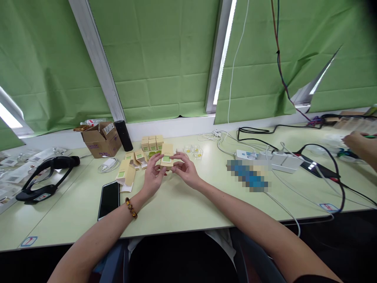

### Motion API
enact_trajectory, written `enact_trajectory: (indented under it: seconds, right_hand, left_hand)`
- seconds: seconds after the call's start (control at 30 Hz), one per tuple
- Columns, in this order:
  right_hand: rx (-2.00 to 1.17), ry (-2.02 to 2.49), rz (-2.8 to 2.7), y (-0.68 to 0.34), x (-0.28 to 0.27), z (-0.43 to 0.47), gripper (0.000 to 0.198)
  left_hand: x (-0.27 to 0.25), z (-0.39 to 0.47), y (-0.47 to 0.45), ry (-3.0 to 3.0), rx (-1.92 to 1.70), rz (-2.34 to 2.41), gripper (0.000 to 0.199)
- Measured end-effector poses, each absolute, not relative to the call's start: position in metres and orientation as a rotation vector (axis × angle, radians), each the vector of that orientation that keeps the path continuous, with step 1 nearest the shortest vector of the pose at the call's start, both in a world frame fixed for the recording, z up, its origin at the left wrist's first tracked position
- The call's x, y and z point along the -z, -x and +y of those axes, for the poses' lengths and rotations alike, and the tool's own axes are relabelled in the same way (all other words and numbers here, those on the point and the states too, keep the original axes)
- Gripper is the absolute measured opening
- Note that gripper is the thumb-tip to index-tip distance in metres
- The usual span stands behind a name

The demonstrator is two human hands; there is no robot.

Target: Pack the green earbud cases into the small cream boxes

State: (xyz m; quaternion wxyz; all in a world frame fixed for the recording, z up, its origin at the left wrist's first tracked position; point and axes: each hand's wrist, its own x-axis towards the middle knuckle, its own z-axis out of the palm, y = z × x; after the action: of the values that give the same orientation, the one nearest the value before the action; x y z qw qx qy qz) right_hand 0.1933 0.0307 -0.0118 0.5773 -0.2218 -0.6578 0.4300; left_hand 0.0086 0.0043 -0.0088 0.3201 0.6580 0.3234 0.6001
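Note:
Between my two hands is a small kraft-paper box (pixel 167 151) with a green label, its top flap standing up. My left hand (pixel 153 175) grips its left side, fingers curled round it. My right hand (pixel 187 171) holds the right side with thumb and fingertips. Left of my left hand lie several open kraft boxes (pixel 126 175) with raised flaps. Behind the hands stands a row of closed kraft boxes (pixel 152 143). Just right of my right hand sit small clear round containers (pixel 194 149) with yellow bits inside.
A black phone (pixel 109 199) lies left of my forearm, near a white charger (pixel 109 163). Further back stand a cardboard box (pixel 101 140) and a black cylinder (pixel 123 135). A black headset (pixel 48 179) is far left. Power strips (pixel 281 161) and cables cover the right; another person's hand (pixel 361 143) shows there.

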Motion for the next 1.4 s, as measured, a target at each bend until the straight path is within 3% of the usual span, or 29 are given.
enact_trajectory:
  seconds: [0.63,1.0,1.2,1.4]
  right_hand:
    - [-1.009,0.555,-1.511,-0.189,0.013,0.03,0.036]
    - [-1.013,0.567,-1.59,-0.196,0.011,0.033,0.038]
    - [-0.885,0.596,-1.729,-0.198,0.015,0.032,0.029]
    - [-0.763,0.681,-1.747,-0.201,0.012,0.034,0.012]
  left_hand:
    - [0.01,0.005,-0.01,-1.624,-1.614,0.903,0.039]
    - [0.007,0.008,-0.006,-1.598,-1.604,0.988,0.049]
    - [0.014,0.03,0.004,-1.628,-1.461,0.982,0.067]
    - [0.017,0.043,0.015,-1.714,-1.436,1.06,0.071]
